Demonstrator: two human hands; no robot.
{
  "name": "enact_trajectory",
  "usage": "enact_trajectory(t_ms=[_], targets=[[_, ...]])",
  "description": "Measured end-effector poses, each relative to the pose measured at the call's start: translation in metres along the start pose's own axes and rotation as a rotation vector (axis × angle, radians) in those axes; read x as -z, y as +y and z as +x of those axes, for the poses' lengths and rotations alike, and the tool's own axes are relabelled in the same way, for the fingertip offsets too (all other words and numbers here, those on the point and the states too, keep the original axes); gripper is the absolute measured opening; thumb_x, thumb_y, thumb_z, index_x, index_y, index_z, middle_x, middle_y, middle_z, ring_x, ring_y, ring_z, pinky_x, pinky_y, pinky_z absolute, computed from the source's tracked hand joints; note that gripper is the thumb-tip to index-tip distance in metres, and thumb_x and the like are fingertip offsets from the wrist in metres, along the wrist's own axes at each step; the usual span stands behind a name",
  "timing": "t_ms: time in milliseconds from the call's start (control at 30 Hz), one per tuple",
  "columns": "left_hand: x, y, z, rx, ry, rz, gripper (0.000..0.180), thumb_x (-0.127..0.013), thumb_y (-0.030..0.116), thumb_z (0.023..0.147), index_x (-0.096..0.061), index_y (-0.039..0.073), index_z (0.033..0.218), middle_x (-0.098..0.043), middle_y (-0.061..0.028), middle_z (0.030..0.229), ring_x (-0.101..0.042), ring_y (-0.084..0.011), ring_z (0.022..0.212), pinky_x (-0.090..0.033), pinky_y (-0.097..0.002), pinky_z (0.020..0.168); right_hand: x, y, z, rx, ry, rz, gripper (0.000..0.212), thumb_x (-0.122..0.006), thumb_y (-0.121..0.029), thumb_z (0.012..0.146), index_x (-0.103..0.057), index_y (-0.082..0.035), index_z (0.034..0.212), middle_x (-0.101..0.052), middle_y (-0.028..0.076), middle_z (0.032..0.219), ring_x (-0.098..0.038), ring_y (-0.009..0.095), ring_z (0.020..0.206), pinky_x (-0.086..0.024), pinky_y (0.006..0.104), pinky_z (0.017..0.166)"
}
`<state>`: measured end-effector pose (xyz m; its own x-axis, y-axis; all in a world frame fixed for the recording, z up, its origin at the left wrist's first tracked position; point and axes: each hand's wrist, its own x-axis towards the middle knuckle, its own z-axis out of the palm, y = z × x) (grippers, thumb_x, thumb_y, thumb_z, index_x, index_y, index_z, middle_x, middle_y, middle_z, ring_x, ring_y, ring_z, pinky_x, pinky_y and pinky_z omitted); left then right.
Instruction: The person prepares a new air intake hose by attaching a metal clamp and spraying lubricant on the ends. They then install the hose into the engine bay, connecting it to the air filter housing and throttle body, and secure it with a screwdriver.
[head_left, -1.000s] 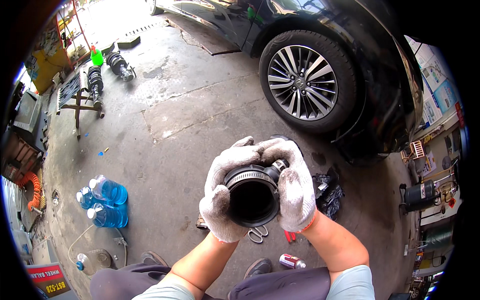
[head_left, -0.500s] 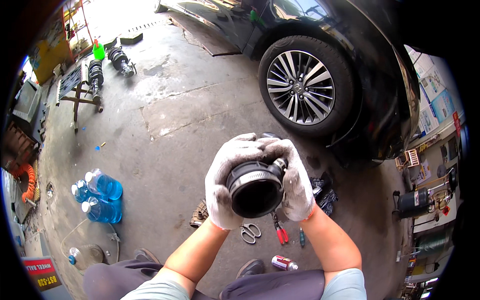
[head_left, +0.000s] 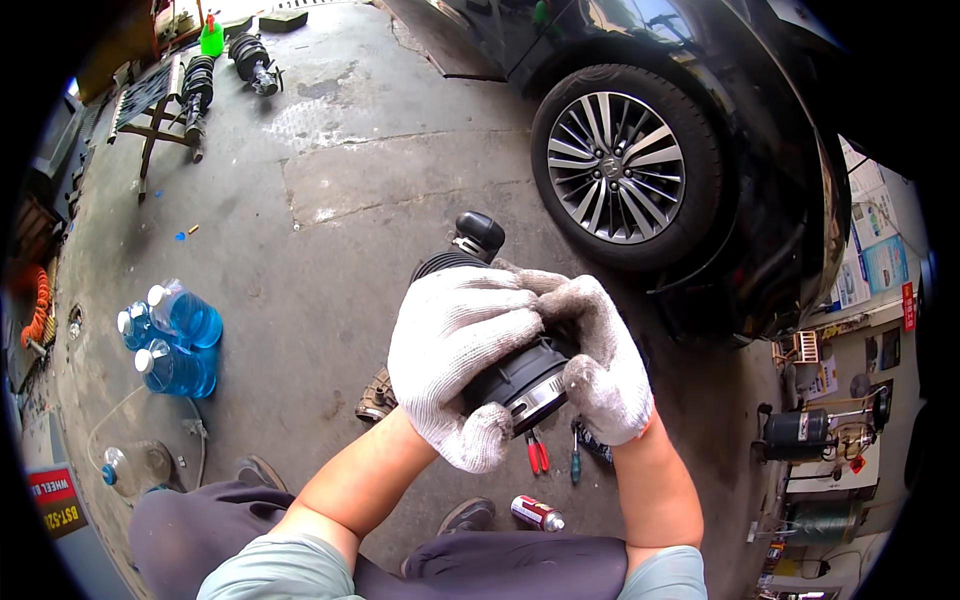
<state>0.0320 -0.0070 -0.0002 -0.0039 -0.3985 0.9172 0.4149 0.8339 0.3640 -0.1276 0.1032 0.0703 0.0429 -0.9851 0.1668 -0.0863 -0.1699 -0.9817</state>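
Both my hands wear whitish knitted gloves and hold a black rubber air intake hose (head_left: 515,380) above the floor. My left hand (head_left: 455,335) wraps over its ribbed middle, the thumb toward the near end. Against the right side of the wide end, my right hand (head_left: 605,360) is curled with its thumb near the rim. A silver hose clamp (head_left: 538,402) circles that end, whose opening is turned out of sight. Past my left fingers, ribbed bellows (head_left: 447,263) lead to a smaller elbow (head_left: 482,232) with another clamp. My palms hide the centre.
A dusty ribbed hose (head_left: 376,396), red-handled pliers (head_left: 538,455), a screwdriver (head_left: 576,465) and a spray can (head_left: 537,512) lie below my hands. Blue-liquid bottles (head_left: 180,365) stand left. A black car's wheel (head_left: 615,168) is ahead right; struts (head_left: 250,62) lie far left.
The hose has tipped and turned: its wide opening, which faced me, now points down to the right, and the bellows and elbow show. My left hand has shifted over the hose's top.
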Motion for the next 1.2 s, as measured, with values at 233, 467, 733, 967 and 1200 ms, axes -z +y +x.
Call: enact_trajectory(t_ms=[233,467,733,967,1200], targets=[[0.001,0.001,-0.006,0.062,-0.027,0.034,0.043,-0.064,0.031,0.087,-0.080,-0.002,0.110,-0.080,-0.0212,0.101,-0.079,-0.0440,0.097,-0.061,-0.0536,0.094,-0.007,-0.007,-0.001,-0.140,0.083,0.057,0.039,-0.073,-0.013,0.096,-0.060,0.002,0.129,-0.054,0.026,0.161,-0.053,0.030,0.149,-0.041,0.0483,0.127],[0.002,0.004,-0.009,0.076,-0.042,0.073,0.040,-0.064,0.023,0.082,-0.081,-0.003,0.106,-0.080,-0.0209,0.103,-0.079,-0.0432,0.099,-0.060,-0.0532,0.095,-0.007,-0.013,0.001,-0.215,0.111,0.043,0.032,-0.070,-0.008,0.098,-0.061,0.001,0.127,-0.058,0.021,0.155,-0.056,0.025,0.142,-0.044,0.0453,0.125],[-0.014,-0.012,-0.005,0.172,0.057,-0.106,0.046,-0.054,0.035,0.105,-0.079,-0.004,0.108,-0.081,-0.0217,0.106,-0.079,-0.0410,0.101,-0.061,-0.0499,0.095,0.007,-0.002,0.006,-0.227,0.134,0.015,0.066,-0.058,-0.061,0.115,-0.060,-0.002,0.144,-0.065,0.013,0.146,-0.060,0.018,0.134,-0.047,0.0389,0.119],[-0.010,-0.005,-0.008,0.988,0.351,-0.704,0.076,-0.033,0.057,0.122,-0.077,-0.005,0.111,-0.081,-0.0118,0.102,-0.077,-0.0196,0.097,-0.063,-0.0349,0.092,0.005,-0.012,0.011,0.011,0.068,-0.552,0.112,-0.096,-0.064,0.081,-0.053,0.005,0.157,-0.067,0.020,0.147,-0.066,0.031,0.138,-0.051,0.0446,0.119],[-0.026,-0.016,-0.015,1.192,0.363,-0.828,0.049,-0.042,0.038,0.124,-0.073,0.000,0.120,-0.075,-0.0131,0.126,-0.070,-0.0183,0.113,-0.056,-0.0360,0.103,0.004,0.000,0.014,0.194,0.145,-0.863,0.098,-0.110,-0.038,0.066,-0.066,0.003,0.142,-0.071,0.019,0.135,-0.073,0.033,0.125,-0.058,0.0443,0.109]])
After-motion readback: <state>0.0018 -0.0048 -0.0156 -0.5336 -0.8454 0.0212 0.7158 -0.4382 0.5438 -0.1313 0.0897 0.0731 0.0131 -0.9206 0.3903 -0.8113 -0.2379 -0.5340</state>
